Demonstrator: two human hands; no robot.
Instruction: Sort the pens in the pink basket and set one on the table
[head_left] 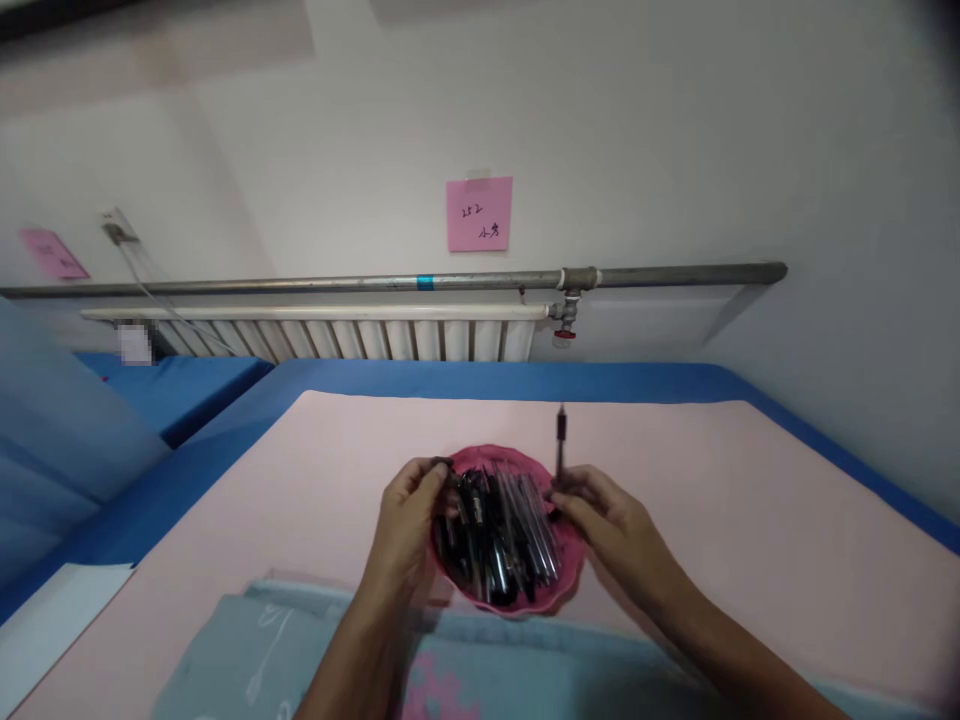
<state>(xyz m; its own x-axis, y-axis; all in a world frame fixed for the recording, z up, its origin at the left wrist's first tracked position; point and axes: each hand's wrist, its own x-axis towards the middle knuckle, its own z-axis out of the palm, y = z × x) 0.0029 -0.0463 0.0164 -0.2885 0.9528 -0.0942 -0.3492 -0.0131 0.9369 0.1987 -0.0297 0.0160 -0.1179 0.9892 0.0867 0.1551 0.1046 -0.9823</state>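
Both hands are over my pink bowl (559, 590) of pens: right hand (600, 515) fingers pinch one pen (560, 445) upright, left hand (409, 515) fingers pinch a dark cap (441, 463).

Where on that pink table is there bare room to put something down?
The pink tabletop lies bare right of the pink dish, left of it toward the blue border, and behind it. It is crowded at the dish, full of pens, where the left hand and right hand, holding a pen, meet.
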